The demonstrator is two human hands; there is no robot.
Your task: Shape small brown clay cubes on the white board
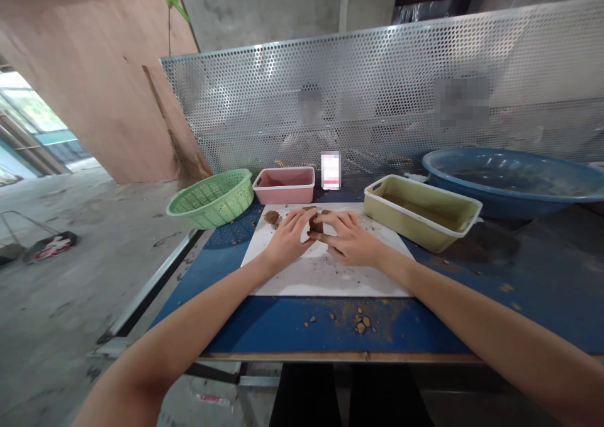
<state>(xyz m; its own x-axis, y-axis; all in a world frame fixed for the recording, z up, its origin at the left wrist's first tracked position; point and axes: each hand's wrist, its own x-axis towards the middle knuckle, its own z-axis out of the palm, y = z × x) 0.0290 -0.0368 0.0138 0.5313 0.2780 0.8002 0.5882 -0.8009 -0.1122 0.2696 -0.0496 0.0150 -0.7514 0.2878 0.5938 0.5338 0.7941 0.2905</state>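
Between my two hands, above the middle of a white board (302,281), is a brown piece of clay (318,226), partly hidden by the fingers. My left hand (291,233) grips its left side, fingers bent over the top. From the right, my right hand (350,237) has its fingers and thumb closed on the same piece. A smaller brown clay lump (272,217) lies at the board's far left corner, just beyond my left hand. Dark crumbs are scattered over the board.
Behind the board stand a green basket (212,202), a pink bin (284,195) and a blurred white card (331,170). An olive bin (415,222) and large blue basin (514,200) hold brownish liquid at right. Clay bits (362,323) lie near the table's front edge. A perforated metal panel (368,87) rises behind.
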